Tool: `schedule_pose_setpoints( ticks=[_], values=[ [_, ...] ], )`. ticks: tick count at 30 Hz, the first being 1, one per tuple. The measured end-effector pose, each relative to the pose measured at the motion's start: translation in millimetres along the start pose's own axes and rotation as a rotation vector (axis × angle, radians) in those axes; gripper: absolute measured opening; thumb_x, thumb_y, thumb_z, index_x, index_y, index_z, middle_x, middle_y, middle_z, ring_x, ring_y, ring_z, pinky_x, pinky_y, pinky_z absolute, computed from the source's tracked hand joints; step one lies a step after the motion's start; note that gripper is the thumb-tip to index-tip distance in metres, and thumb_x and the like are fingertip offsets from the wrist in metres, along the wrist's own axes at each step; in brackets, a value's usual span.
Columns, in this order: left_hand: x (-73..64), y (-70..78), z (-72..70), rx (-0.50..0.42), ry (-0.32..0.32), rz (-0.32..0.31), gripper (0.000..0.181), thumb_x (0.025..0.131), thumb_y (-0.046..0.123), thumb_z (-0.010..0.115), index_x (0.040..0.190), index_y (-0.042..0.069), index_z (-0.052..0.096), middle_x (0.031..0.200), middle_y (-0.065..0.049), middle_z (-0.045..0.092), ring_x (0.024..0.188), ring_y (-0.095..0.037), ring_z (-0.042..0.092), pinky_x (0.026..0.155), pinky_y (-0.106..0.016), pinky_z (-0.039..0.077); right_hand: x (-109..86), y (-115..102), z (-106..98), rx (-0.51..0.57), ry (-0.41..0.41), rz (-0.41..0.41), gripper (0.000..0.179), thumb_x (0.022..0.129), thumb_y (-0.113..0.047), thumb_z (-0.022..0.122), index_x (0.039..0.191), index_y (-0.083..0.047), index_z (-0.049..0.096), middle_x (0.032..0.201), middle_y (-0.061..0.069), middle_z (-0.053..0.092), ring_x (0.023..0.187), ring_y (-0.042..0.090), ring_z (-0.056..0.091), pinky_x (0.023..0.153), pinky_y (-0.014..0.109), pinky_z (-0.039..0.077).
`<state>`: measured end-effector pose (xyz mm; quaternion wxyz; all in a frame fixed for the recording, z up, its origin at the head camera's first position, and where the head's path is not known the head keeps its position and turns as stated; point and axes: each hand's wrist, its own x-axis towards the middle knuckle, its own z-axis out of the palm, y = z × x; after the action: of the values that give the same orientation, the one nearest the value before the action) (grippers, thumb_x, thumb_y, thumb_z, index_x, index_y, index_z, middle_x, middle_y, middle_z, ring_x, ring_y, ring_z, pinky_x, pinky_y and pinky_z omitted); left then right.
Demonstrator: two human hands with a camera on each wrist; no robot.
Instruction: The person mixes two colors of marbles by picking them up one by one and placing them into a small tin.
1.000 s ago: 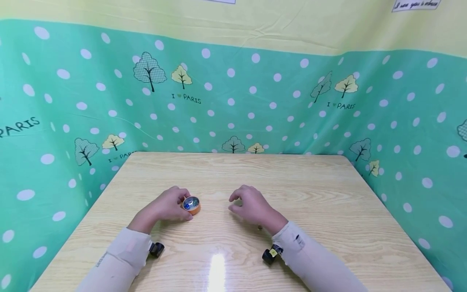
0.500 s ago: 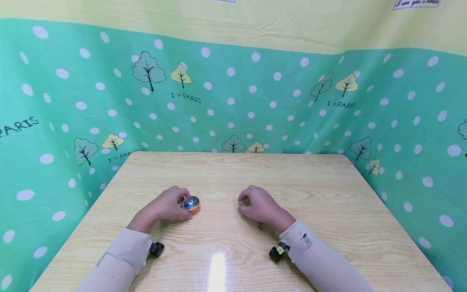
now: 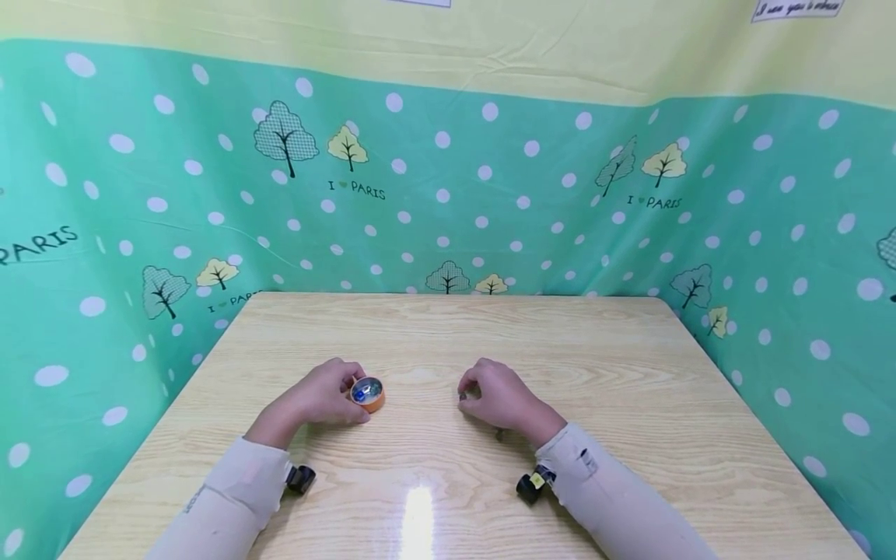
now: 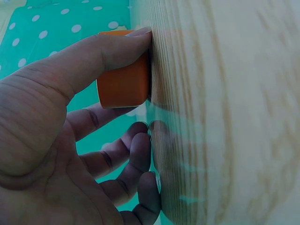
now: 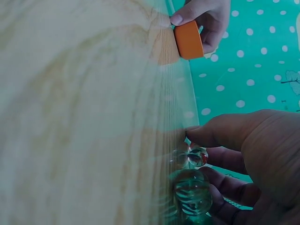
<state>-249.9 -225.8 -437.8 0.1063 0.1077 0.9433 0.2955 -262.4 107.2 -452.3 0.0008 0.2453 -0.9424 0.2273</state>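
On the left, my left hand (image 3: 325, 393) grips a small round orange cup (image 3: 375, 402) that stands on the table, thumb (image 4: 126, 49) on one side and a finger behind it. Blue and clear glassy pieces lie inside the cup in the head view. My right hand (image 3: 500, 395) is right of it, low at the tabletop, its thumb and forefinger pinching a clear glass marble (image 5: 198, 157) with a red and dark tint. Another clear glass marble (image 5: 193, 192) sits on the table nearer the wrist; in the head view it peeks out under the hand.
The wood-grain table (image 3: 448, 334) spans the front, with a glare patch near its front edge. A green dotted cloth (image 3: 448, 210) hangs around the back and sides. A small black camera (image 3: 301, 479) is strapped at the left wrist and another (image 3: 530, 488) at the right.
My right hand has shifted a little to the right, and its thumb and forefinger have come together on a marble. My left hand and the orange cup have stayed in place.
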Motion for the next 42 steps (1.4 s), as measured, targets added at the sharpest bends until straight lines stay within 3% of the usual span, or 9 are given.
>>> schedule_pose_setpoints(
  ticks=[29,42],
  values=[
    [0.3,-1.3,1.4,0.011,0.002,-0.011,0.047,0.068,0.028,0.098,0.103,0.016,0.068,0.103,-0.007,0.060,0.089,-0.022,0.055,0.076,-0.036,0.049,-1.5,-1.5,-0.3,0.032,0.004,0.005,0.008,0.087,-0.024,0.083,0.092,-0.020,0.078,0.094,-0.006,0.063,0.085,0.011,0.058,0.082,0.032,0.051],
    [-0.3,-0.7,1.1,-0.001,0.001,-0.017,0.047,0.068,0.028,0.098,0.104,0.016,0.069,0.102,-0.006,0.061,0.089,-0.023,0.055,0.076,-0.036,0.049,1.1,-2.6,1.4,-0.059,0.016,-0.016,0.007,0.089,-0.032,0.081,0.087,-0.026,0.076,0.091,-0.011,0.061,0.083,0.008,0.056,0.083,0.035,0.049]
  ],
)
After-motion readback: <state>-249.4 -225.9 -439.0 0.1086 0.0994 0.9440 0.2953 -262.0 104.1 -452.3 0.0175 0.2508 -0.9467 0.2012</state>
